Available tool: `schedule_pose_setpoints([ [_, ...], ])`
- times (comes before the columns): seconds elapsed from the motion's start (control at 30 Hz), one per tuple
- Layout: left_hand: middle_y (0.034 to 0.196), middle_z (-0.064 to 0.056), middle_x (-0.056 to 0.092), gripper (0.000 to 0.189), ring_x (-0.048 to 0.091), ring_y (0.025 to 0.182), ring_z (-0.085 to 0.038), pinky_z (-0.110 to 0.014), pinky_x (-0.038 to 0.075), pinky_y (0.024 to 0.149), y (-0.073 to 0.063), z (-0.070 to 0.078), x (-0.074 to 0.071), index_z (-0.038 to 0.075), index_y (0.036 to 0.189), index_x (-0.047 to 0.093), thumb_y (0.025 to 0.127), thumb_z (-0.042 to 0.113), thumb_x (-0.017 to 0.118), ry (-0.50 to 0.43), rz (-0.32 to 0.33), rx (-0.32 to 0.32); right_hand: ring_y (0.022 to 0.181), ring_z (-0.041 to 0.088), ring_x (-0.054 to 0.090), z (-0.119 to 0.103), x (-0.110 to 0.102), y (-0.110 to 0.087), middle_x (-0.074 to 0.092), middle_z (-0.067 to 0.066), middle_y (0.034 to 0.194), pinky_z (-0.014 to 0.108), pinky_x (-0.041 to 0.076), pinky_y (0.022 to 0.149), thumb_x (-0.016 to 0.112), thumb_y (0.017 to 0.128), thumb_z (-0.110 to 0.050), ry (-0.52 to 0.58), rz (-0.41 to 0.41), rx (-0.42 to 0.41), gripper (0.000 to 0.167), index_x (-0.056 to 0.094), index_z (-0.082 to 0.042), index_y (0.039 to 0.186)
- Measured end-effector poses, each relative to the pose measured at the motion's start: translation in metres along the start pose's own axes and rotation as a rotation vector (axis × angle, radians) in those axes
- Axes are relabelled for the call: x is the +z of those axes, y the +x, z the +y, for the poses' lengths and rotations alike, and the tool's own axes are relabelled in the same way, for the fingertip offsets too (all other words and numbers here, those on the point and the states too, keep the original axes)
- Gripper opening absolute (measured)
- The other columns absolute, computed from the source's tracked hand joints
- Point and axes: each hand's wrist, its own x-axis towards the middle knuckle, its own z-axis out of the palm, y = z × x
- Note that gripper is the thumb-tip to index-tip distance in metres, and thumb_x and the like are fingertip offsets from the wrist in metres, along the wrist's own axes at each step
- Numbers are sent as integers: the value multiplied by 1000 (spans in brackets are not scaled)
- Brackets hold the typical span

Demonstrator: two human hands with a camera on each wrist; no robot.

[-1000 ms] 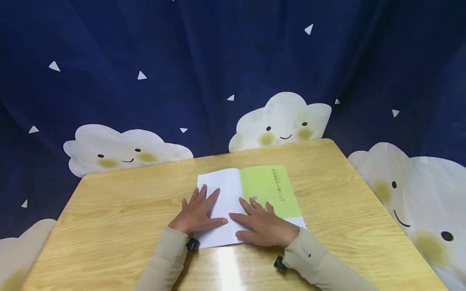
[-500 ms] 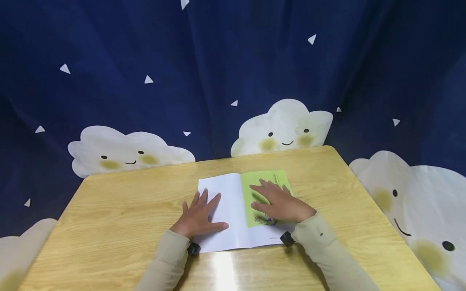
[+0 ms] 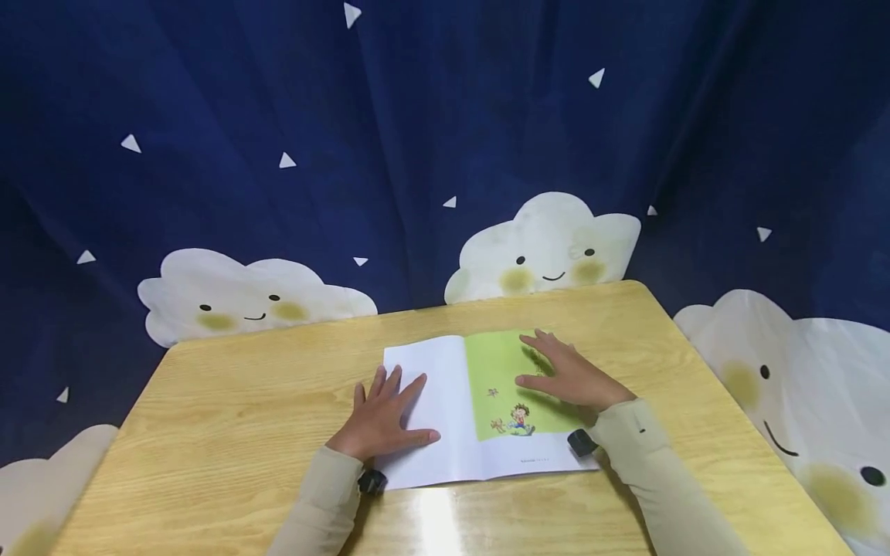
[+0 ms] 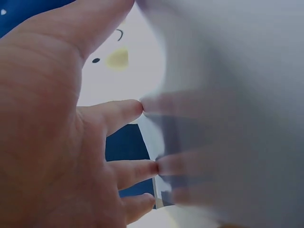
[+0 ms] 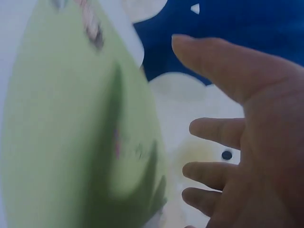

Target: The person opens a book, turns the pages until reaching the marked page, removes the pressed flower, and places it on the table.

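An open booklet (image 3: 445, 401) lies on the wooden table, its left page white and its right page mostly green with a small cartoon child printed near the bottom. My left hand (image 3: 384, 421) rests on the white page with fingers spread; in the left wrist view its fingertips (image 4: 135, 108) meet the glossy paper. Over the upper right of the green page hovers my right hand (image 3: 573, 374), fingers extended and holding nothing. The right wrist view shows a gap between those fingertips (image 5: 194, 127) and the green page (image 5: 61, 123), with the hand's shadow falling on it.
The light wooden table (image 3: 243, 417) extends on both sides of the booklet. Behind it hangs a dark blue curtain (image 3: 389, 139) printed with smiling clouds and white triangles. Dark wrist cameras (image 3: 581, 442) sit at both cuffs.
My right hand has lifted off the middle of the booklet and moved right across the green page, uncovering the printed cartoon. My left hand has stayed on the white page.
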Motion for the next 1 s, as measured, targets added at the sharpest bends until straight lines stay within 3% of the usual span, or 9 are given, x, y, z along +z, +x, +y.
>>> schedule_pose_setpoints([
  [0.27, 159, -12, 20, 97, 4, 145, -41, -73, 1, 106, -4, -13, 11, 29, 151, 33, 72, 76, 62, -117, 38, 17, 145, 42, 5, 19, 3, -4, 14, 21, 158, 64, 0, 112, 71, 77, -61, -47, 10, 5, 97, 31, -12, 152],
  [0.53, 161, -3, 13, 96, -3, 148, -30, -59, -9, 112, -8, -29, 19, 27, 154, 27, 76, 69, 65, -285, 62, 65, 146, 40, 2, 29, 5, -3, 10, 15, 161, 63, -1, 113, 68, 74, -68, -63, 2, 27, 105, 24, -15, 154],
  [0.77, 160, -5, 19, 88, 3, 148, -31, -58, -8, 112, -4, -37, 18, 23, 152, 33, 80, 62, 66, -316, 139, 131, 148, 32, -4, 38, 4, -2, 3, 3, 163, 58, -2, 115, 72, 72, -66, 16, 9, 37, 110, 14, -26, 156],
  [1.0, 159, -6, 23, 83, 7, 147, -33, -60, -5, 112, -4, -38, 21, 22, 150, 37, 82, 62, 64, -270, 164, 131, 147, 33, -5, 40, 6, -2, 2, 2, 163, 56, -4, 115, 75, 70, -63, 16, 4, -2, 113, 13, -26, 156],
])
